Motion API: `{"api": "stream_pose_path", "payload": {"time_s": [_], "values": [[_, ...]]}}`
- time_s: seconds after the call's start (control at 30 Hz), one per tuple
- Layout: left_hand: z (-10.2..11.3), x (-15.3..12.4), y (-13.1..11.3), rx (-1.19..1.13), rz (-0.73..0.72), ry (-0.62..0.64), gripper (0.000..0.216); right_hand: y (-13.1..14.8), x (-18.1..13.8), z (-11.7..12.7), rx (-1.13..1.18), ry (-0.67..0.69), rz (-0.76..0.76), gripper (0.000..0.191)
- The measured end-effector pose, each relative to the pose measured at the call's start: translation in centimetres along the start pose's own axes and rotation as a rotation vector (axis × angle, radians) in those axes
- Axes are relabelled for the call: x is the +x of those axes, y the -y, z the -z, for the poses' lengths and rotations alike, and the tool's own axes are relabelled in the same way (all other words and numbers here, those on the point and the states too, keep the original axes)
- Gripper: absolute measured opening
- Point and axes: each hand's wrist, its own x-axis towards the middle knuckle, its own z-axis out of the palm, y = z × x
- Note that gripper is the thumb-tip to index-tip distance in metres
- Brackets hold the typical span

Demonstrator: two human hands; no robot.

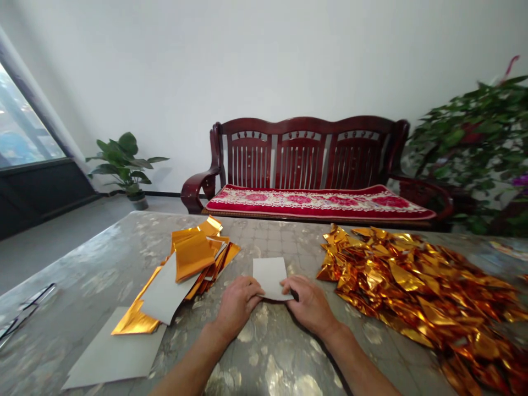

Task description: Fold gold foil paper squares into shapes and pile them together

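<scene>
Two bare forearms (pixel 193 363) up from the bottom edge, over a glossy marbled table (pixel 268 374). At their ends, left hand (pixel 238 305) and right hand (pixel 310 305) almost knuckle to knuckle, fingers curled down and pinching the near edge of a small white sheet (pixel 271 276); far edge lying flat on the tabletop, pointing toward the bench. Hard to tell whether already creased under the fingers. Just left of the hands, a fanned stack of gold foil sheets (pixel 193 256), some turned white side up, half resting on a large grey-white sheet (pixel 111 357). Just right, a sprawling heap of folded gold pieces (pixel 412 286), its nearest points close beside the right wrist. Farther out, what look like spectacles (pixel 25 311) near the left table edge, a carved red bench (pixel 305 165) with a floral cushion, potted plants at either side. Risks, judged from this layout: could skate on so slick a top if pressed harder on one side than the other, leaving a crooked fold; could snag or scatter the heap with a careless sweep of the right elbow or wrist; could nudge the fanned stack with the left and send loose foil sliding toward the table edge.
</scene>
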Motion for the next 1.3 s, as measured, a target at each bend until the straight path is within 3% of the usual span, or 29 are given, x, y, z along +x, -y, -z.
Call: {"api": "stream_pose_path", "payload": {"time_s": [0.13, 0.27, 0.6, 0.8, 1.3], "values": [[0.4, 0.3, -0.5, 0.040, 0.039, 0.065, 0.018, 0.5, 0.1, 0.6, -0.068, 0.013, 0.045, 0.006], [0.7, 0.3, -0.7, 0.042, 0.069, 0.094, 0.026, 0.5, 0.3, 0.6, -0.126, 0.054, -0.002, 0.026], [0.4, 0.6, -0.6, 0.028, 0.330, 0.013, 0.014, 0.7, 0.7, -0.3, -0.243, 0.033, -0.132, 0.018], [0.8, 0.9, -0.9, 0.135, 0.282, 0.050, 0.025, 0.7, 0.7, -0.4, -0.267, 0.034, -0.147, 0.015], [0.6, 0.7, -1.0, 0.190, 0.324, 0.044, 0.016, 0.3, 0.5, 0.3, -0.187, 0.137, -0.070, 0.015]]}}
